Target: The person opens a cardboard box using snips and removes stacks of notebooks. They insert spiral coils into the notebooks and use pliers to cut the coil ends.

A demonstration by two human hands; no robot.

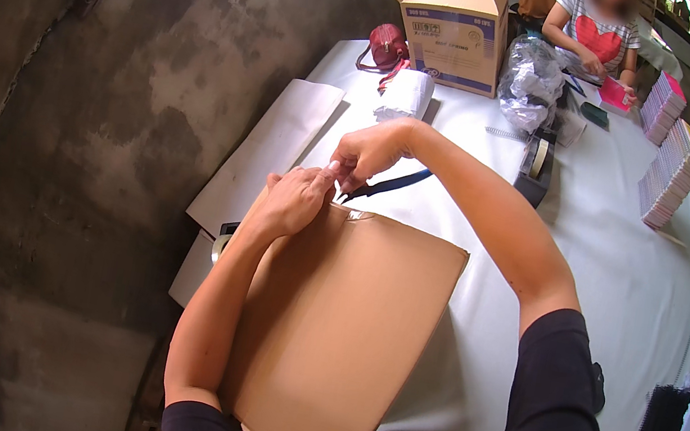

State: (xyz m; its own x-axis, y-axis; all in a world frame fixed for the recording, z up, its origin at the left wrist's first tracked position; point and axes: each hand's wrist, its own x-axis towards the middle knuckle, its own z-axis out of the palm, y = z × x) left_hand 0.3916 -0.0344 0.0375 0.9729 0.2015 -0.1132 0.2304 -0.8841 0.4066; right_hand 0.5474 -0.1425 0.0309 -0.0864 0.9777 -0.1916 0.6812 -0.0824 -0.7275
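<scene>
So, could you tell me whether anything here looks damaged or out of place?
Nothing looks damaged or spilled. The brown cardboard sheet overhangs the white table toward the person, with both hands, left hand and right hand, pinching at its far edge.

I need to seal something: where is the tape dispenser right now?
In the head view, the tape dispenser stands on the white table, right of the raised right hand, just below the crumpled plastic bag.
</scene>
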